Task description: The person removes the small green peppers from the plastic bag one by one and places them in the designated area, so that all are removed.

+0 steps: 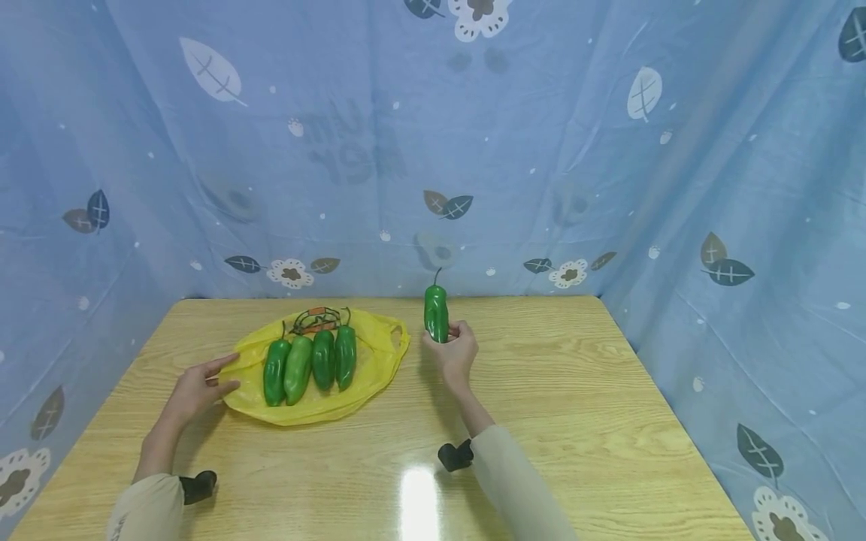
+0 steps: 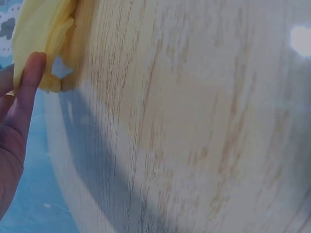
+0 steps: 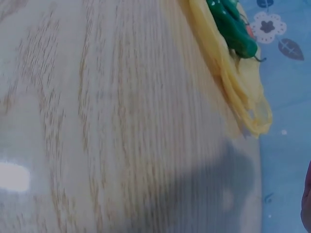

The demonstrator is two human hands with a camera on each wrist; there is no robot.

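Wooden desk (image 1: 575, 398), yellow bag (image 1: 375, 364) spread across its left side.
Four green peppers (image 1: 323, 361) lie side by side on the bag; the left hand (image 1: 194, 392) pinches its left edge; the right hand (image 1: 456, 355), just right of it, grips the lower end of a held pepper (image 1: 436, 309), long axis and stem pointing away from the palm.

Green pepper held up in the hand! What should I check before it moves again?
1. Right hand grips the held pepper: ok.
2. Held pepper is over the yellow bag: not ok, it's off to the bag's right.
3. Left hand pinches the bag's edge: ok.
4. Four other peppers lie side by side on the bag: ok.
5. Bag has bare space right of those peppers: ok, probably enough for one more.
6. Dark-and-red thing behind them is harmless: cannot tell.
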